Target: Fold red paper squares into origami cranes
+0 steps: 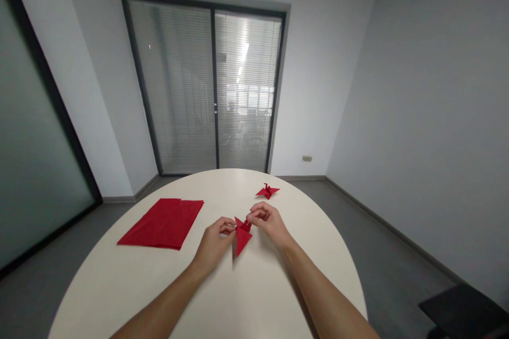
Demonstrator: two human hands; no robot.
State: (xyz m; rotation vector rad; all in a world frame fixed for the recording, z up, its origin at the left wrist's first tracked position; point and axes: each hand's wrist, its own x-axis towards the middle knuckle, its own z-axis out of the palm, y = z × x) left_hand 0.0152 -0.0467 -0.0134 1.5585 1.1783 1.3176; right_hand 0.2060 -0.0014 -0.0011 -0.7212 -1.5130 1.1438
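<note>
Between my two hands is a red origami crane, held just over the table with one pointed wing angled down toward me. My left hand pinches its left side between thumb and fingers. On the other side, my right hand grips a narrow upper tip of the crane with thumb and forefinger. The fingertips cover parts of the folded paper there. Beyond my right hand, a second red paper crane stands on the table with its wings spread.
The round cream table carries a stack of red paper sheets at the left. Past its far edge is a glass partition with blinds. A dark chair seat shows at the lower right.
</note>
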